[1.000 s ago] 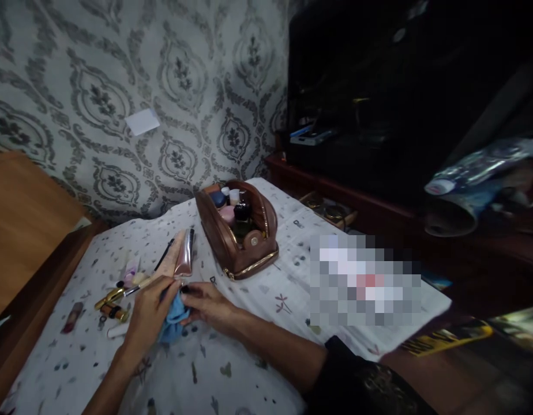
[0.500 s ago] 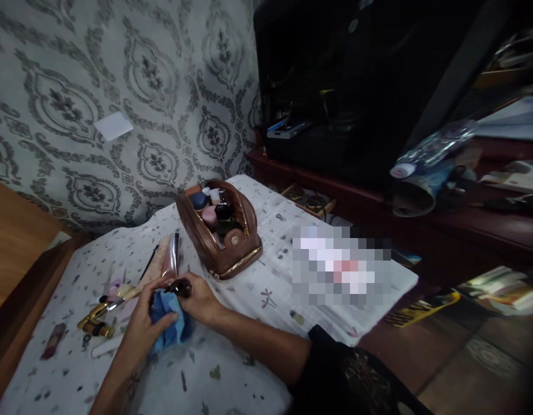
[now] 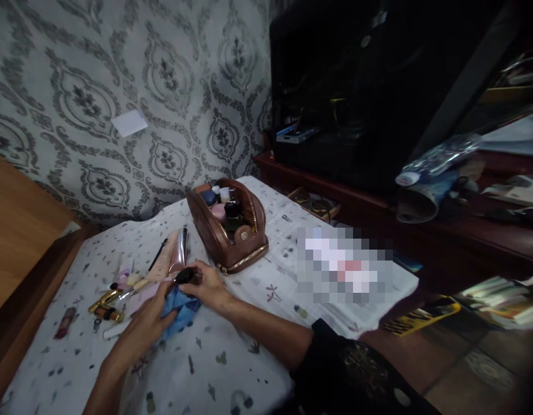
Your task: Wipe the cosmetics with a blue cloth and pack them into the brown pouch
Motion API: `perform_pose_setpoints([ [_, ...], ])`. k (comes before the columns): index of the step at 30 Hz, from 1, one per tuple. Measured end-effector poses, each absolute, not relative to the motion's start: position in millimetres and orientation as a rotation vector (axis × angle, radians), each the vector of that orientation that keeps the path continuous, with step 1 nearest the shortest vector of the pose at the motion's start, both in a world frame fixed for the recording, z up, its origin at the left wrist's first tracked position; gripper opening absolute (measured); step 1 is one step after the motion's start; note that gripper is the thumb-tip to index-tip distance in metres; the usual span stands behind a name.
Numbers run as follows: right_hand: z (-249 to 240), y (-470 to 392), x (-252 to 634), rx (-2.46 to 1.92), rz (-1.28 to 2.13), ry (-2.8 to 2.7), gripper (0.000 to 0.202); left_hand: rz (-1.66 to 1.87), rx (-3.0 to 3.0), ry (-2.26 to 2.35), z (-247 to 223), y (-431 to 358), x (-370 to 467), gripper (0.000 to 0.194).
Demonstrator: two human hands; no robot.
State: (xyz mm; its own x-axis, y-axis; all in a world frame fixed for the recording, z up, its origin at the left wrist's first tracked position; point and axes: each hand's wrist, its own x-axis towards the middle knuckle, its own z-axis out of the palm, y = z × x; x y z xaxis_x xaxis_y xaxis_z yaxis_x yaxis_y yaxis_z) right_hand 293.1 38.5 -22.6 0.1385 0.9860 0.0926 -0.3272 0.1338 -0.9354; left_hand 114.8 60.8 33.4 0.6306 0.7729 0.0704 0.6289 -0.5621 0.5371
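My left hand (image 3: 156,314) is closed on a bunched blue cloth (image 3: 180,311). In my right hand (image 3: 211,288) is a small dark, rounded cosmetic item (image 3: 186,275), pinched in the fingers and touching the cloth; its exact kind is unclear. Just beyond the hands stands an unzipped brown makeup bag (image 3: 232,251) with several jars and bottles inside. To the left of it lie a shiny pinkish tube (image 3: 179,251), a beige tube (image 3: 162,259), gold-coloured tubes (image 3: 106,305), a white stick-like item (image 3: 115,329) and a small reddish tube (image 3: 65,323).
A patterned white sheet (image 3: 232,380) covers the surface. A blurred-out patch (image 3: 340,265) lies on its right part. Behind stands a large dark screen (image 3: 336,115); on the right, a clear plastic bottle (image 3: 439,158) rests on the dark red stand. A wooden panel (image 3: 28,230) borders the left.
The view has shifted, so the scene sits slightly further right. My hands still hold the cloth and the dark item, which has turned a little and shows more of its top.
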Motion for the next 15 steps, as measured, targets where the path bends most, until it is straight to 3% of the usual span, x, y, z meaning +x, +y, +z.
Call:
perform_pose_setpoints([
  [3, -22, 41, 294, -0.945, 1.152, -0.916, 0.045, 0.517, 2.372, 1.097, 45, 69, 109, 0.026],
  [8, -22, 40, 291, -1.001, 1.069, -1.045, 0.041, 0.939, 2.182, 1.290, 52, 60, 118, 0.027],
  [15, -14, 22, 290, -1.103, 0.868, -1.358, 0.026, 0.841, 2.364, 1.090, 29, 39, 150, 0.028],
])
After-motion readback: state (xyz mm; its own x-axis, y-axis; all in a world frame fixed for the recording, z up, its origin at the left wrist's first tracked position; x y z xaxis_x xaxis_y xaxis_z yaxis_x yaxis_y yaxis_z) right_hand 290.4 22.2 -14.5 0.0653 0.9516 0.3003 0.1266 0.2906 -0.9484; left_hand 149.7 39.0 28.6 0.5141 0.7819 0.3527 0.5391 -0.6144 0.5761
